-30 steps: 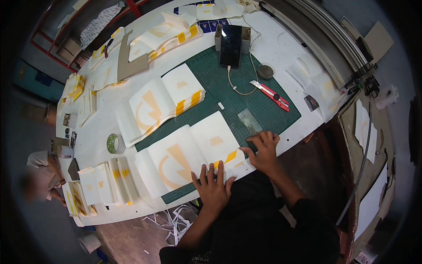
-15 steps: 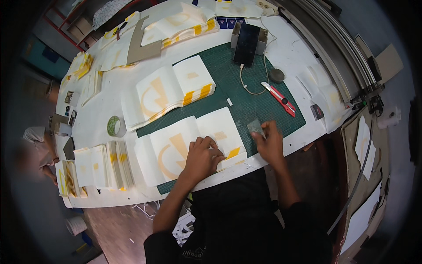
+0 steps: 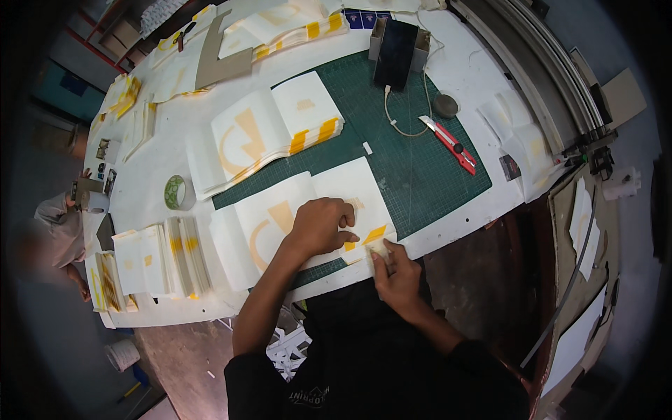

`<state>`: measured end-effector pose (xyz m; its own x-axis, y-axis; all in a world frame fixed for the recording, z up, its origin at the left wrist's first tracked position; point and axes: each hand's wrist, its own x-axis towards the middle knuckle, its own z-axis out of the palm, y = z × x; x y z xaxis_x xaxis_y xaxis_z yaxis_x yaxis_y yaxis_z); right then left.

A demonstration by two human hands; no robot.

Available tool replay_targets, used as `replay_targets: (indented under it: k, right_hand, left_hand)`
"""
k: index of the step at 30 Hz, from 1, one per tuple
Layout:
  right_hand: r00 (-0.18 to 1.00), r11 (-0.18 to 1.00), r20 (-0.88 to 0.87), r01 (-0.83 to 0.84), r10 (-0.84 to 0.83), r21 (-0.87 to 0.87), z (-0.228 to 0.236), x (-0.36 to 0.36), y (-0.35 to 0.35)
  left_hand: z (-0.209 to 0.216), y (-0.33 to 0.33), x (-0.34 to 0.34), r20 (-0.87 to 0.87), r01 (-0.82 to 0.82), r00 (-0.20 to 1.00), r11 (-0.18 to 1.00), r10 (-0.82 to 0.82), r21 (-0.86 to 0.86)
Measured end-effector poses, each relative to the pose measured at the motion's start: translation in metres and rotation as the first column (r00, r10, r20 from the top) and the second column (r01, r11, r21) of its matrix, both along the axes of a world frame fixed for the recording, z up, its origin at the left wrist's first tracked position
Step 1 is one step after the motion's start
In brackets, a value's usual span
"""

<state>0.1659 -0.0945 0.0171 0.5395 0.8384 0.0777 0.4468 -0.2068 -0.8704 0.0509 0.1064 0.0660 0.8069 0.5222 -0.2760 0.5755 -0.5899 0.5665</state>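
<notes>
Head view: printed paper (image 3: 297, 190) is lying over the cutting mat (image 3: 413, 182), long axis following the mat's near edge; left hand (image 3: 318, 227) is hanging half-curled over the paper, thumb apart; right hand (image 3: 400, 278), just off that edge, nearer the paper's right corner, is pinching a translucent piece (image 3: 378, 246).

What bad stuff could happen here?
The red cutter lies with its blade out near the white cable, so it might nick that or someone reaching over. The printed paper under the left hand sits near the edge of the table, so a bump could shift or crease it.
</notes>
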Motion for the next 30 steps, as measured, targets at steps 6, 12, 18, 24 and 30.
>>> replay_targets:
  k: [6,12,18,24,30]
  right_hand:
    - [0.994,0.987,0.084,-0.076,0.064,0.143,-0.009,-0.034,0.008]
    - [0.984,0.993,0.179,-0.008,-0.014,0.12,-0.011,-0.01,0.002]
    - [0.955,0.961,0.11,0.271,-0.276,0.055,0.001,0.087,0.007]
    - [0.974,0.948,-0.029,0.225,-0.224,0.224,-0.01,0.113,0.038]
    - [0.972,0.936,-0.028,0.23,-0.231,0.266,-0.024,0.111,0.047]
  left_hand:
    - [0.003,0.003,0.004,-0.047,0.002,0.999,1.0,-0.003,-0.023]
    - [0.0,0.0,0.001,-0.014,-0.006,1.0,1.0,0.006,-0.012]
    - [0.003,-0.016,-0.001,0.133,-0.049,0.99,0.996,0.04,0.069]
    - [-0.005,-0.046,0.005,0.157,-0.068,0.985,0.998,0.068,-0.01]
    - [0.015,-0.054,-0.019,0.599,-0.247,0.721,0.937,0.348,-0.247]
